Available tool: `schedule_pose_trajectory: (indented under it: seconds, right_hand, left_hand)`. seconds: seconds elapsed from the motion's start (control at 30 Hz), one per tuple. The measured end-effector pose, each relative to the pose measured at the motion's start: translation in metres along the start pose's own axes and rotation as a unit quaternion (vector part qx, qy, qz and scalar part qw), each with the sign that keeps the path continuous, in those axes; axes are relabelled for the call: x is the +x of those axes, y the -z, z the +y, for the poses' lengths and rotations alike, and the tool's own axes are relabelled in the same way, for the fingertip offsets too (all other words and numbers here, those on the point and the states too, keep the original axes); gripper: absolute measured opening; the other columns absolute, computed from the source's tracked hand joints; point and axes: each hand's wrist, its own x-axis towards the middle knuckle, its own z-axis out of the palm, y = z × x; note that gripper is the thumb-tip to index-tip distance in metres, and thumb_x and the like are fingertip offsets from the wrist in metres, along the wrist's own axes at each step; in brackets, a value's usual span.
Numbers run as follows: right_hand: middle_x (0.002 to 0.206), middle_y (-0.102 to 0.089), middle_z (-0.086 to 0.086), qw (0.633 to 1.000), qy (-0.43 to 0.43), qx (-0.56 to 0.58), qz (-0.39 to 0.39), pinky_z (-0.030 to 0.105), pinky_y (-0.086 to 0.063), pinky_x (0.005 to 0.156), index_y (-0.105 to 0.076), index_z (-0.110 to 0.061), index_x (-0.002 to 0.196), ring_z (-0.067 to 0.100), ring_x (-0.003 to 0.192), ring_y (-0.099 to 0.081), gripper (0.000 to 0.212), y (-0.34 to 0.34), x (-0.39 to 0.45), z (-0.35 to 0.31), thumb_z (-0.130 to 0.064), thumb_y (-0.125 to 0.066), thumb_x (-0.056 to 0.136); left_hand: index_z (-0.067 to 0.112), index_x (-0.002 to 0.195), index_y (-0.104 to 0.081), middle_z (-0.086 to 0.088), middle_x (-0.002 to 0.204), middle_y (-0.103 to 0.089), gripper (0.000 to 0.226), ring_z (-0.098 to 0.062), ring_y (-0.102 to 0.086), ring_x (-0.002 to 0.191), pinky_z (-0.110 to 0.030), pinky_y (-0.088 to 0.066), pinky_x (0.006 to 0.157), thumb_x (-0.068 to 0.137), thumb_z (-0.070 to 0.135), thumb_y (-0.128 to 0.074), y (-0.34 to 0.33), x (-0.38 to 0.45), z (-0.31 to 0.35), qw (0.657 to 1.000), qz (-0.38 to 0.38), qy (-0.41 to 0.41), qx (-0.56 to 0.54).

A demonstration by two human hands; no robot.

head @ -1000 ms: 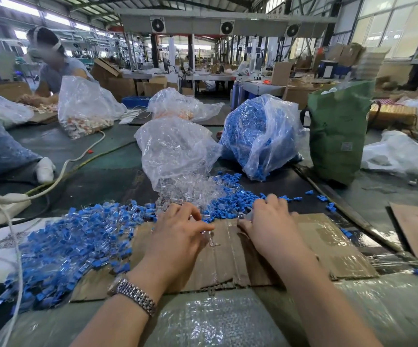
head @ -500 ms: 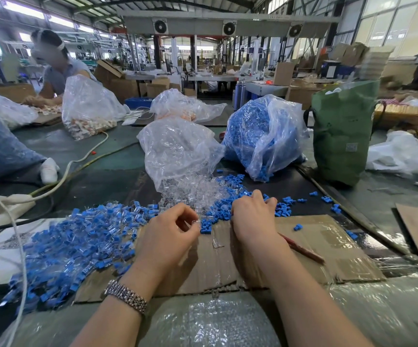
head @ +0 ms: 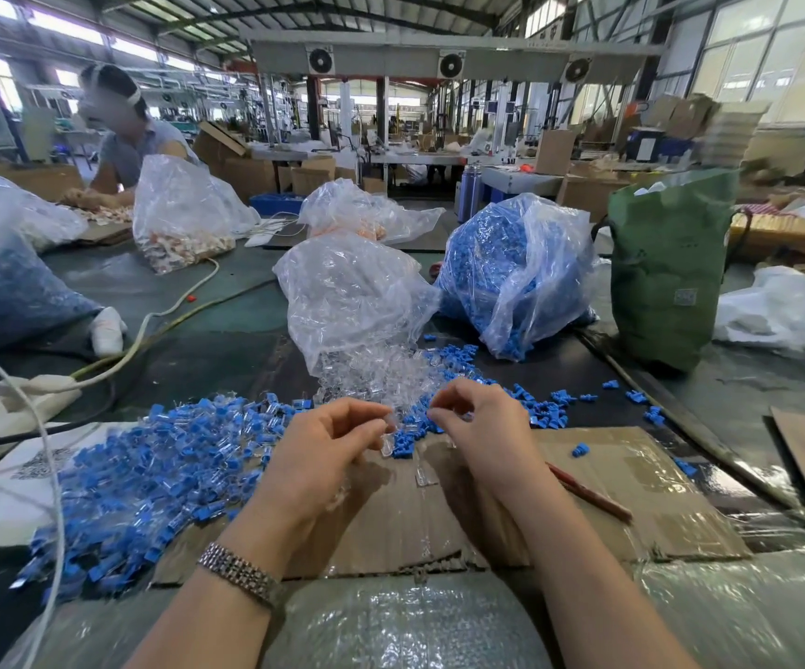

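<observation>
Two hands, down among the loose parts a moment ago, are now raised and brought together above the cardboard point(head: 632, 475). Left hand point(head: 323, 451) pinches a clear piece point(head: 387, 428). Right hand point(head: 482, 427) has its fingertips closed, contents indiscernible. Picking looks done and fitting is probably next. Blue pile point(head: 149, 465) lies left on the surface.

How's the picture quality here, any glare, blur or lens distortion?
Head view: wide-angle bending at the edges; windows blown out top right; glare on the plastic wrap in front; the clear piece pinched by the left hand is hard to make out.
</observation>
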Motion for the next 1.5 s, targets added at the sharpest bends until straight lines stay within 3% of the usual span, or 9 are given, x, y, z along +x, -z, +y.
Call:
schedule_pose_trajectory:
  seconds: [0.1, 0.2, 0.57, 0.83, 1.03, 1.13, 1.2, 1.33, 1.5]
  right_hand:
    - [0.080, -0.070, -0.008, 0.965, 0.011, 0.260, -0.028, 0.012, -0.048, 0.072, -0.073, -0.017, 0.089, -0.002, 0.072, -0.059, 0.004, 0.006, -0.005, -0.009, -0.017, -0.077, 0.088]
    - [0.081, -0.073, -0.002, 0.939, 0.024, 0.337, -0.059, 0.014, -0.050, 0.073, -0.073, -0.008, 0.095, 0.003, 0.076, -0.066, 0.006, 0.008, -0.008, -0.012, -0.011, -0.074, 0.089]
    - [0.082, -0.069, -0.011, 0.964, 0.091, 0.238, -0.082, 0.035, -0.050, 0.085, -0.070, -0.022, 0.090, 0.003, 0.083, -0.062, 0.009, -0.001, -0.011, -0.015, -0.013, -0.071, 0.093]
    - [0.085, -0.070, 0.001, 0.969, 0.102, 0.213, -0.067, 0.043, -0.050, 0.081, -0.069, -0.021, 0.091, 0.024, 0.084, -0.064, 0.010, 0.000, -0.013, -0.016, -0.012, -0.068, 0.095]
    - [0.084, -0.070, -0.004, 0.972, 0.103, 0.197, -0.079, 0.042, -0.050, 0.078, -0.069, -0.023, 0.092, 0.020, 0.081, -0.062, 0.008, 0.000, -0.016, -0.018, -0.015, -0.069, 0.094]
    - [0.086, -0.069, -0.009, 0.970, 0.075, 0.216, -0.077, 0.023, -0.050, 0.071, -0.065, -0.028, 0.099, 0.012, 0.082, -0.064, 0.010, 0.005, -0.014, -0.017, -0.027, -0.073, 0.092]
    - [0.093, -0.066, -0.011, 0.987, 0.036, 0.145, -0.052, 0.015, -0.047, 0.074, -0.061, -0.029, 0.104, 0.005, 0.086, -0.062, 0.023, 0.015, -0.011, -0.012, -0.041, -0.074, 0.089]
    - [0.123, -0.046, 0.003, 0.955, -0.124, -0.253, -0.095, 0.042, -0.043, 0.102, -0.053, -0.020, 0.119, 0.025, 0.120, -0.046, 0.059, 0.039, -0.014, 0.007, -0.063, -0.069, 0.083]
    - [0.104, -0.055, 0.004, 0.919, -0.154, -0.326, -0.161, 0.035, -0.046, 0.078, -0.041, -0.024, 0.074, 0.022, 0.091, -0.048, 0.037, 0.049, -0.026, 0.009, -0.046, -0.068, 0.087]
  left_hand:
    - [0.023, 0.095, -0.080, -0.005, 0.098, -0.078, 0.017, -0.012, -0.071, 0.083, -0.019, -0.056, 0.065, 0.093, 0.014, -0.067, 0.003, 0.000, 0.002, 0.995, -0.020, 0.027, -0.098]
    - [0.021, 0.100, -0.079, -0.009, 0.102, -0.077, 0.018, -0.014, -0.070, 0.085, -0.024, -0.057, 0.072, 0.090, 0.022, -0.065, 0.006, 0.003, 0.001, 0.987, -0.044, 0.043, -0.148]
    - [0.003, 0.110, -0.069, -0.012, 0.087, -0.072, 0.031, -0.012, -0.063, 0.070, -0.021, -0.054, 0.063, 0.089, 0.025, -0.063, 0.002, 0.004, -0.001, 0.972, -0.086, 0.046, -0.215]
    - [0.013, 0.108, -0.077, -0.016, 0.107, -0.076, 0.026, -0.020, -0.072, 0.090, -0.025, -0.058, 0.078, 0.084, 0.021, -0.073, 0.005, 0.003, 0.000, 0.979, -0.108, 0.025, -0.170]
    - [0.019, 0.106, -0.080, -0.013, 0.105, -0.077, 0.026, -0.021, -0.072, 0.094, -0.031, -0.057, 0.086, 0.080, 0.022, -0.076, 0.004, 0.004, -0.002, 0.985, -0.084, 0.006, -0.151]
    - [0.018, 0.106, -0.080, -0.014, 0.105, -0.077, 0.029, -0.019, -0.072, 0.091, -0.026, -0.058, 0.081, 0.078, 0.024, -0.077, 0.005, 0.004, -0.002, 0.984, -0.080, 0.004, -0.160]
    - [0.019, 0.104, -0.080, -0.014, 0.105, -0.077, 0.027, -0.018, -0.072, 0.089, -0.024, -0.058, 0.078, 0.078, 0.023, -0.077, 0.006, 0.005, -0.002, 0.983, -0.067, 0.005, -0.172]
    - [0.017, 0.100, -0.080, -0.017, 0.105, -0.077, 0.025, -0.020, -0.073, 0.087, -0.024, -0.059, 0.075, 0.076, 0.020, -0.078, 0.008, 0.007, -0.004, 0.979, -0.053, 0.011, -0.197]
    - [0.014, 0.101, -0.079, -0.017, 0.106, -0.077, 0.024, -0.023, -0.074, 0.092, -0.025, -0.060, 0.077, 0.077, 0.019, -0.078, 0.007, 0.007, -0.004, 0.978, -0.054, 0.014, -0.200]
